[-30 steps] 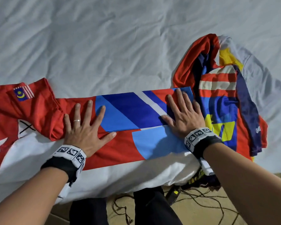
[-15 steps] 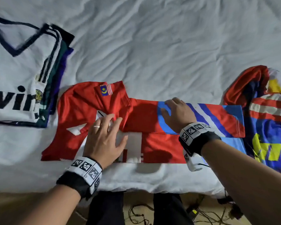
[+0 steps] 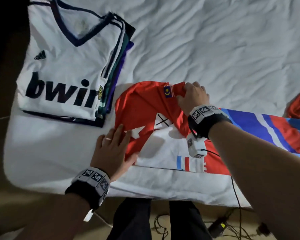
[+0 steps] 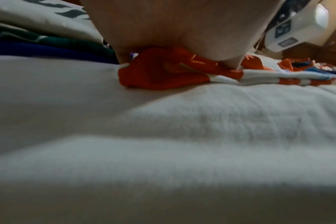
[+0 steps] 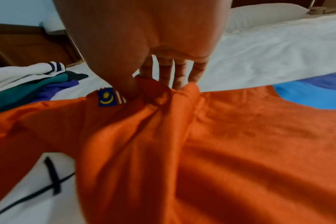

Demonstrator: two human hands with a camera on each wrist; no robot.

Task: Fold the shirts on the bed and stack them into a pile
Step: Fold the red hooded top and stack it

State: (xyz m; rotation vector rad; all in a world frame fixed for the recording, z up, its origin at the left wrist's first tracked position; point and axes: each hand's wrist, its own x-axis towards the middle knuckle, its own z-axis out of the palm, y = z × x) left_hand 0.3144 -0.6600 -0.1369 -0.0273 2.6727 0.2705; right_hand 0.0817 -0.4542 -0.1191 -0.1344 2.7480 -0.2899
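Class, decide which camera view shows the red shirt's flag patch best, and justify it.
The right wrist view: the flag patch is large, its yellow crescent readable, beside the right hand pinching the red shirt. The head view shows it small. The left wrist view misses it, showing only the shirt's edge under the left hand.

Red shirt (image 3: 142,104) part-flat nr folded pile (image 3: 62,66)

left hand (image 3: 112,149): palm down, fingers straight, thumb pinched shirt (image 3: 142,108) edge
right hand (image 3: 191,97): reached forward, fingers curled, pinched shirt
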